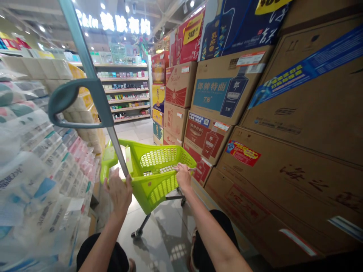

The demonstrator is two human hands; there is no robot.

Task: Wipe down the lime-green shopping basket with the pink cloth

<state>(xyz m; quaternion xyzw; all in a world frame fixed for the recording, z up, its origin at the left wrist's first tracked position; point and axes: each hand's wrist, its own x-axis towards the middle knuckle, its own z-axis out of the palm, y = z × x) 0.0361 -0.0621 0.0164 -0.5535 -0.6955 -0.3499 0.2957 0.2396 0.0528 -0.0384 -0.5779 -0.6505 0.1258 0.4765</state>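
A lime-green shopping cart (159, 189) with perforated basket walls stands in front of me, and no goods show inside it. My left hand (119, 190) is closed over its near left rim, beside the foot of the grey pole (117, 147). The pole rises to a grey loop handle (75, 102) at the upper left. On the basket's right rim, my right hand (184, 176) is closed on a pale pinkish cloth (179, 168), pressed against the edge. Much of the cloth is hidden under my fingers.
Cardboard cartons (218, 88) are stacked high along the right. Wrapped tissue packs (36, 170) fill the left side. Beyond the cart, the tiled floor (133, 130) runs to shelves (124, 90) of small goods. A caster wheel (136, 234) stands near my feet.
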